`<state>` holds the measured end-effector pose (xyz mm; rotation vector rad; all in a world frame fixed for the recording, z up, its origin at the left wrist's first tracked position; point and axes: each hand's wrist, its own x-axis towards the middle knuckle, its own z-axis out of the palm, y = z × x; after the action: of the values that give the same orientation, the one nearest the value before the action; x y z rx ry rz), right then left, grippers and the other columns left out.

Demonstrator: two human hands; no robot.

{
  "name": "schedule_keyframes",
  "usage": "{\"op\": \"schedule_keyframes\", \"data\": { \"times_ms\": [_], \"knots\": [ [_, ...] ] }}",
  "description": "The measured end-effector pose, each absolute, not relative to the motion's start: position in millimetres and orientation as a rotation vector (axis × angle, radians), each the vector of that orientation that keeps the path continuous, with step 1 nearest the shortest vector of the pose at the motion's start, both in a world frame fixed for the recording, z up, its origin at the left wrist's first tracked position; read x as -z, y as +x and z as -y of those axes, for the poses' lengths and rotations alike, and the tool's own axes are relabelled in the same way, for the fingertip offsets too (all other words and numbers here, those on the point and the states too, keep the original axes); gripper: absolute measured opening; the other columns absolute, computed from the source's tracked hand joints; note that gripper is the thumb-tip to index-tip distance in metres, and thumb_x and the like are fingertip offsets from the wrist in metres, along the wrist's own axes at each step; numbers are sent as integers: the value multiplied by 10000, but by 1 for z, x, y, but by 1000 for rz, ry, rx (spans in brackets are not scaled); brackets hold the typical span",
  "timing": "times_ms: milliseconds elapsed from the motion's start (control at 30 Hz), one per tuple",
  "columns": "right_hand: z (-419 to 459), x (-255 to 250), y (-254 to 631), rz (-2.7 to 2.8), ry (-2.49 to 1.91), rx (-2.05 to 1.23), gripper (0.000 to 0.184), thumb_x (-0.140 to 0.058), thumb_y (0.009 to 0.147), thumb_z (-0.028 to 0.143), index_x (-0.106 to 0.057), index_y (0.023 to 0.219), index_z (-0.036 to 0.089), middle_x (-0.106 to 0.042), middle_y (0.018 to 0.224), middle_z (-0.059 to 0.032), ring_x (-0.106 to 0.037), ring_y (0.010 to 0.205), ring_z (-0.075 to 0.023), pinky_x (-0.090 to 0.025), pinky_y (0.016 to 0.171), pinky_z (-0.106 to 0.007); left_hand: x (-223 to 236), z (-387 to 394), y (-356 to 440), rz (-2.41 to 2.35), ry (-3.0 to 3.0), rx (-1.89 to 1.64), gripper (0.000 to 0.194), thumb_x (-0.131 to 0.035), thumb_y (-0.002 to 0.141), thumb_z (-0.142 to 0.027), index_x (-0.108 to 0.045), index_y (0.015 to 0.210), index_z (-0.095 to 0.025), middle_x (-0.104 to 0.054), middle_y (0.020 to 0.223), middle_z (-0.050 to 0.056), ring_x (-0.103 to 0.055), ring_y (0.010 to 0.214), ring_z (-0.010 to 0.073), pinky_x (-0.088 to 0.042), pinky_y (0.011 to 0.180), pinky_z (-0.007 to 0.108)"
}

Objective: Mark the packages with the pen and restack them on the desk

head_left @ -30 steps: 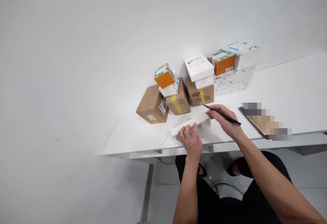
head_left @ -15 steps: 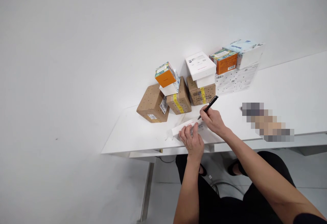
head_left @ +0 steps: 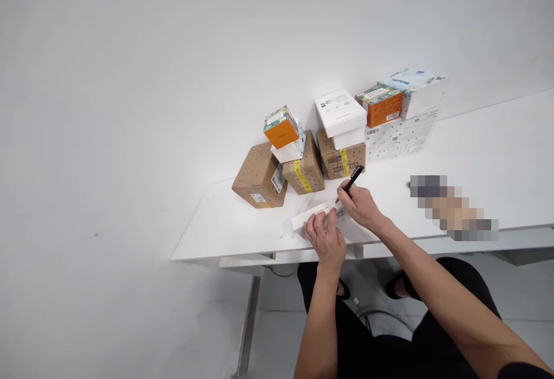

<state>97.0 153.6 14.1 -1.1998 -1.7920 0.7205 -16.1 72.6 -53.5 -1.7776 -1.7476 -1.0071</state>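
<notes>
My right hand (head_left: 361,206) is closed around a black pen (head_left: 355,177), which slants up and to the right. The pen's lower end meets the right part of a long, narrow white box (head_left: 305,216) with small red print. My left hand (head_left: 324,237) holds that box against the table, its fingers bent over the top and near side. Parts of the box are hidden beneath my fingers. Just behind it stands a brown carton with yellow tape (head_left: 305,174).
Another brown carton (head_left: 255,174) is at the left. Orange boxes (head_left: 282,131), a flat white box (head_left: 340,112) and a pale blue-and-white box (head_left: 418,87) are stacked along the wall. A blurred-out patch (head_left: 452,209) lies right on the white table (head_left: 208,229).
The pen's upper end has tipped slightly left and down in my right hand. My left hand and the white box stay nearly where they were.
</notes>
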Motion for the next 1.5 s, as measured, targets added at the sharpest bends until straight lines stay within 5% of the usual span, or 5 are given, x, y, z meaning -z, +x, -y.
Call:
{"op": "schedule_keyframes", "data": {
  "times_ms": [433, 833, 1033, 1233, 1500],
  "knots": [
    [-149, 3, 126, 1076, -1162, -852, 285, -411, 882, 474, -488, 769, 224, -489, 518, 37, -461, 466, -126, -382, 480, -243, 54, -72, -17, 1743, -1780, 997, 410, -472, 823, -81, -645, 1174, -204, -566, 1142, 120, -429, 1165, 276, -276, 1062, 505],
    [-156, 40, 159, 2026, -2164, -566, 368, -399, 916, 443, -532, 1099, 153, -686, 934, -169, -656, 840, -295, -424, 627, -338, 55, -73, -17, 1703, -1768, 1012, 413, -468, 823, -75, -640, 1178, -196, -562, 1142, 120, -438, 1172, 279, -282, 1066, 503],
    [-142, 38, 177, 1935, -2096, -418, 420, -377, 920, 475, -571, 1119, 160, -618, 1052, -162, -616, 890, -280, -441, 706, -357, 57, -72, -19, 1706, -1785, 983, 436, -470, 822, -78, -626, 1209, -203, -565, 1156, 121, -443, 1173, 284, -279, 1066, 509],
    [-132, 38, 236, 1580, -2277, -6, 632, -503, 825, 563, -526, 1277, 121, -410, 1321, -302, -398, 1171, -472, -355, 831, -544, 59, -73, -19, 1686, -1765, 980, 439, -482, 813, -76, -632, 1205, -203, -569, 1151, 123, -441, 1180, 282, -273, 1071, 510],
    [-134, 41, 255, 1616, -2302, -254, 585, -449, 833, 481, -583, 1240, 83, -543, 1181, -316, -443, 1121, -480, -339, 771, -525, 61, -72, -19, 1669, -1769, 988, 462, -509, 792, -58, -626, 1216, -197, -564, 1157, 121, -426, 1195, 293, -288, 1074, 500]
  ]
}}
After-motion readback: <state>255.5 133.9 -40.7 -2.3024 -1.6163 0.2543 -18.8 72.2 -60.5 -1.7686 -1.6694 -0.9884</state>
